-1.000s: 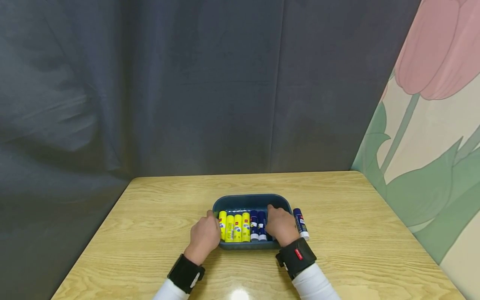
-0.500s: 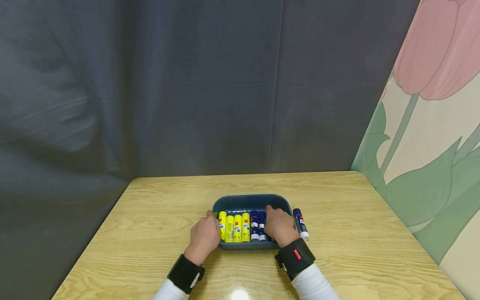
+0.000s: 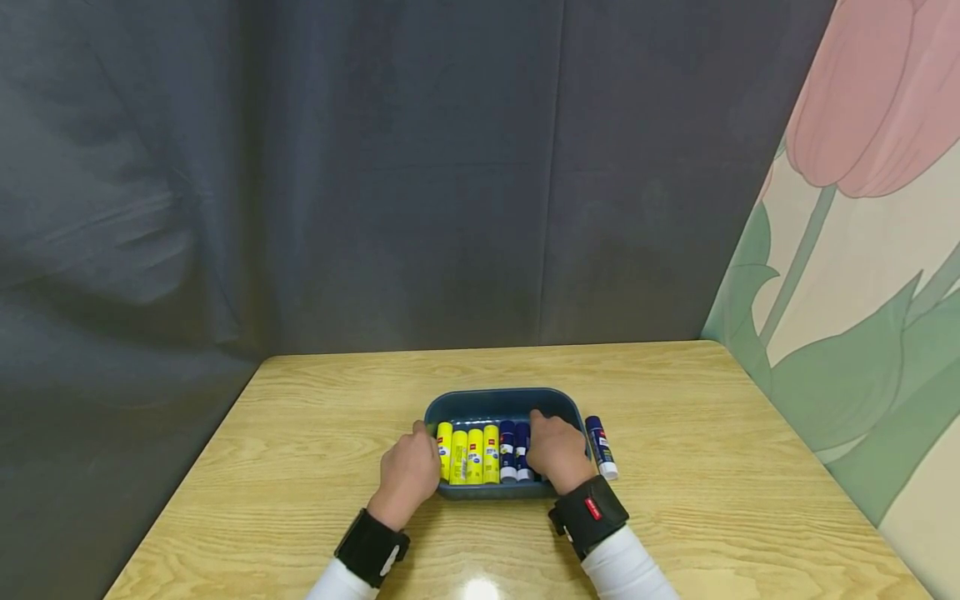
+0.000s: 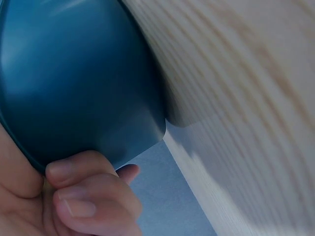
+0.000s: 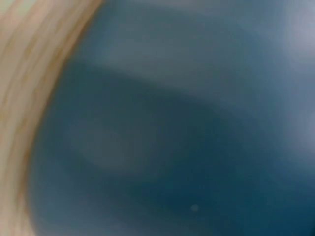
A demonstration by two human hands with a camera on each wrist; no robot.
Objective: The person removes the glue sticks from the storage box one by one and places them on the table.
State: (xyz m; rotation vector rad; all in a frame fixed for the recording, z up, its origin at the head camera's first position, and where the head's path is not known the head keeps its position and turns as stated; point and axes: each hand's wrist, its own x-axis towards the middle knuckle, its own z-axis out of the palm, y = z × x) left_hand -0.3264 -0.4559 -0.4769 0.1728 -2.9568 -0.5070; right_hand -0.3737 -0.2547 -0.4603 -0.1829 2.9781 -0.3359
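Note:
A dark blue plastic bin (image 3: 491, 492) sits on the table. In the head view my left hand (image 3: 409, 467) grips its left rim, and the left wrist view shows curled fingers (image 4: 81, 169) against the bin's outer wall. Several yellow glue sticks (image 3: 475, 457) lie side by side in the bin, followed by two navy glue sticks (image 3: 507, 454) with white ends. My right hand (image 3: 558, 450) reaches into the bin's right part, beside the navy sticks. Its fingertips and anything under it are hidden. The right wrist view is filled by the blurred bin wall (image 5: 147, 128).
Another navy glue stick (image 3: 602, 447) lies on the wooden table (image 3: 315, 433), just outside the bin's right side. A dark grey curtain (image 3: 405, 183) hangs behind the table. A wall with a tulip painting (image 3: 847, 333) stands at the right.
My right hand has shifted very slightly left within the bin. The left hand keeps its hold on the rim, and the glue sticks in view stay in place.

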